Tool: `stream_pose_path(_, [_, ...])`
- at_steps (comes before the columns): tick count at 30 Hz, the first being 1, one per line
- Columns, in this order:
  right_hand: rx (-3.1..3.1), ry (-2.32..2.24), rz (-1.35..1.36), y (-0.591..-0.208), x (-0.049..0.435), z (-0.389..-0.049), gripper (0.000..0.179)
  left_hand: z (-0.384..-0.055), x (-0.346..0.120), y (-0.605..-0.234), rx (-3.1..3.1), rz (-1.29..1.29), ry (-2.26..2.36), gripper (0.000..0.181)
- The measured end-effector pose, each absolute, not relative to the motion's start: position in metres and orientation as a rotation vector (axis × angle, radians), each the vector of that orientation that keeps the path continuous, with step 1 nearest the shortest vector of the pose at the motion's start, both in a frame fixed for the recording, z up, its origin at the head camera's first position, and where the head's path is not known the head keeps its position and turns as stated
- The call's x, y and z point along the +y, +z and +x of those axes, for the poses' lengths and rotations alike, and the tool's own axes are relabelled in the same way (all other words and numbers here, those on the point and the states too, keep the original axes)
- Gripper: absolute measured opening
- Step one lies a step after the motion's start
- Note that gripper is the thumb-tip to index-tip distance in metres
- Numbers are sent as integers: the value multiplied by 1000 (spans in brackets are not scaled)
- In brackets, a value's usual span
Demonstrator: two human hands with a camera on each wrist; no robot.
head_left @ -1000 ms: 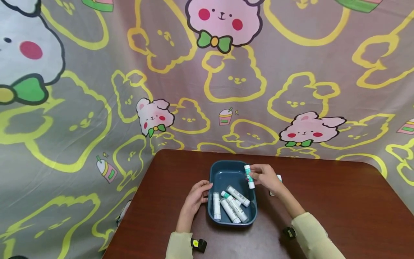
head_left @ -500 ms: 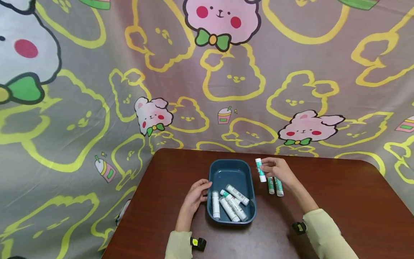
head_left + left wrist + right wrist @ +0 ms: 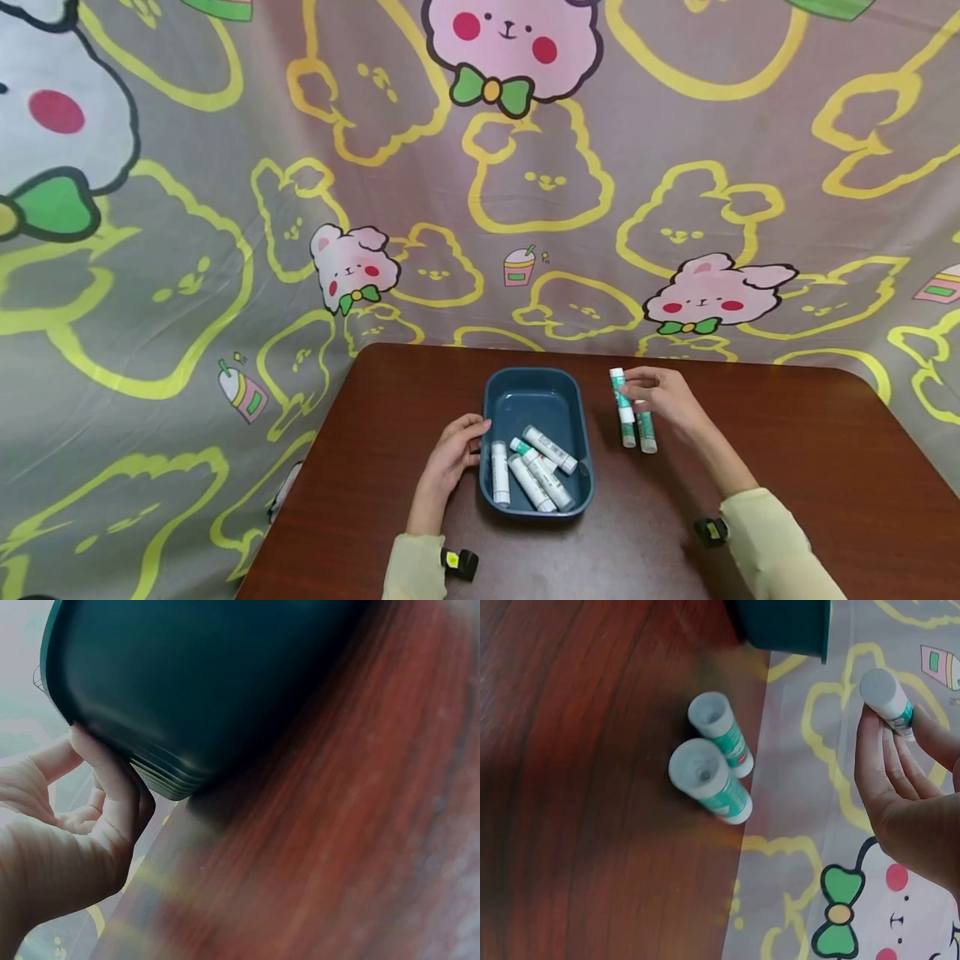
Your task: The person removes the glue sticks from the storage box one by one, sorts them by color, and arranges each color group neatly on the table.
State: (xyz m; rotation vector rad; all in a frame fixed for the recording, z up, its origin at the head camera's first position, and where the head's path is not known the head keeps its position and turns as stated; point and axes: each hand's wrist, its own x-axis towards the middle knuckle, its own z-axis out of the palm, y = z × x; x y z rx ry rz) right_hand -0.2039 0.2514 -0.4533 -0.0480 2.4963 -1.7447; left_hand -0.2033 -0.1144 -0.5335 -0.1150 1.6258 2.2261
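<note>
In the head view, my right hand [image 3: 663, 398] pinches a white glue stick with a green label [image 3: 622, 394], held upright to the right of the dark blue plastic bin [image 3: 531, 377]. Directly under it, two more glue sticks [image 3: 703, 771] stand side by side on the table, apart from the held one in the right wrist view. My left hand [image 3: 452, 450] holds the bin's left rim, its fingers bent against the wall in the left wrist view. Several glue sticks [image 3: 532, 483] lie loosely in the near half of the bin.
The brown wooden table [image 3: 765, 450] reaches to a patterned cloth [image 3: 555, 192] hung behind it and on the left. Both wrists carry black straps with small cameras [image 3: 461, 565].
My right hand has moved right with its glue stick, from over the bin's right edge to above the two standing glue sticks. The left hand has stayed at the rim.
</note>
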Motion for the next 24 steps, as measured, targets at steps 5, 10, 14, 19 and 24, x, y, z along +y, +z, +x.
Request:
stream_pose_path(5, [2469,-1789,-35,-458,263,-202,46,-202,-114,-533,1630,-103,2231,11])
stream_pose_path(10, [2447,-1817,26,-461,272,-199,49,-202,-114,-532,1632,-113,2231,11])
stream_pose_path(14, [2462,-1817,61,-463,280,-197,50,-203,-115,-533,1630,-110,2230,11])
stream_pose_path(19, [2477,-1820,104,-467,289,-195,51,-203,-114,-533,1628,-113,2234,11])
stream_pose_path(24, [2454,-1846,132,-472,297,-193,50,-203,-114,-534,1627,-115,2231,11])
